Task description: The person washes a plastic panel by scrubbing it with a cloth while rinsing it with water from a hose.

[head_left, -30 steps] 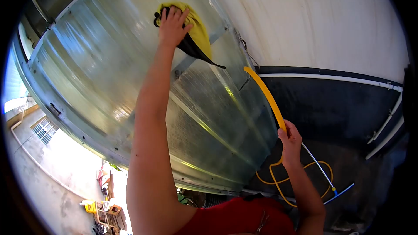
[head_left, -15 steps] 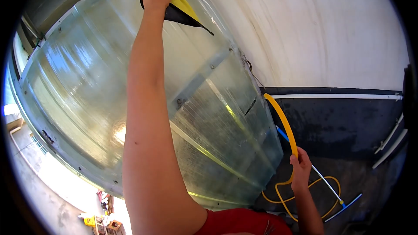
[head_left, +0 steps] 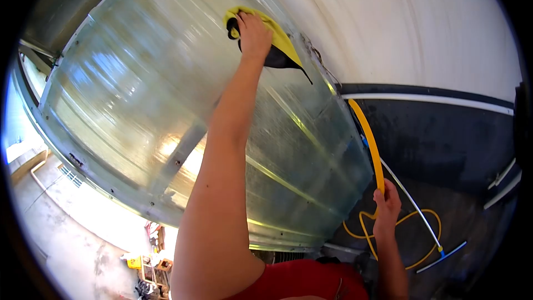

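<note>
My left hand point(head_left: 255, 36) presses a yellow and black cloth point(head_left: 281, 58) against the large translucent ribbed panel point(head_left: 150, 61), near its upper right edge. The fingers bend over the cloth, and one pointed corner trails down to the right. Low on the right, my right hand point(head_left: 387, 211) is closed around a yellow hose point(head_left: 367, 130). From that hand the hose rises to the panel's right edge, where its end is out of sight. A thinner yellow line point(head_left: 438, 228) loops on the floor below.
A long-handled squeegee point(head_left: 441, 256) lies on the dark floor at right. A white pipe point(head_left: 433, 99) runs along the wall, white above and dark below. Bolts and a metal strip point(head_left: 177, 161) cross the panel. Beyond its lower left edge stand a yellow container point(head_left: 133, 261) and clutter.
My left hand has slid the cloth down and to the right over the panel. My right hand still holds the hose, and the whole view has shifted slightly.
</note>
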A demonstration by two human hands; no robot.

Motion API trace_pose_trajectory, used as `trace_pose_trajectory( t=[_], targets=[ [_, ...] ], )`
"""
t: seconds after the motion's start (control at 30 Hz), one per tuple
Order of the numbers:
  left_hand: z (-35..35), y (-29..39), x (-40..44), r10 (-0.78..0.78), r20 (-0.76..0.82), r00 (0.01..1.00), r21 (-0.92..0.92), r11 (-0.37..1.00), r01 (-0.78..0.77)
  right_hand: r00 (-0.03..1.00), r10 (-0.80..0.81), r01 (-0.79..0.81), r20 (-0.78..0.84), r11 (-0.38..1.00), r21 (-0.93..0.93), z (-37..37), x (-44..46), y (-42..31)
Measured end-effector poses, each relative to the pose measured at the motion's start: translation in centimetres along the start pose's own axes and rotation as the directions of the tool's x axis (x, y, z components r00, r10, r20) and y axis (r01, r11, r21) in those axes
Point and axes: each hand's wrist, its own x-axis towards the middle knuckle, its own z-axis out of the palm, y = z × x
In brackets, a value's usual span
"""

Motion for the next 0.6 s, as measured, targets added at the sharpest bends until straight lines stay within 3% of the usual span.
trace_pose_trajectory(
  t=[0.17, 0.33, 0.5, 0.53, 0.6],
  targets=[
    [-0.6, 8.7, -11.2, 0.319, 0.079, 0.944, -0.186, 0.935, -0.301, 0.996, 0.043, -0.046, 0.074, 0.998, 0.033, -1.4, -0.5, -0.2],
    [-0.8, 15.4, -20.4, 0.619, 0.303, 0.725, -0.402, 0.773, -0.492, 0.984, 0.005, -0.016, 0.176, 0.998, 0.065, 0.9, -0.5, -1.9],
    [2.4, 16.9, -21.0, 0.554, 0.164, 0.816, -0.478, 0.768, -0.426, 0.944, -0.098, 0.070, 0.317, 0.993, 0.097, 5.5, 0.9, -3.2],
    [1.7, 15.0, -19.7, 0.587, 0.055, 0.808, -0.375, 0.762, -0.528, 0.935, -0.123, 0.090, 0.333, 0.990, 0.113, 6.4, 1.4, -3.3],
    [3.7, 13.0, -16.9, 0.503, -0.118, 0.856, -0.361, 0.781, -0.509, 0.938, -0.124, 0.106, 0.324, 0.992, 0.073, 7.9, 2.1, -4.2]
  ],
)
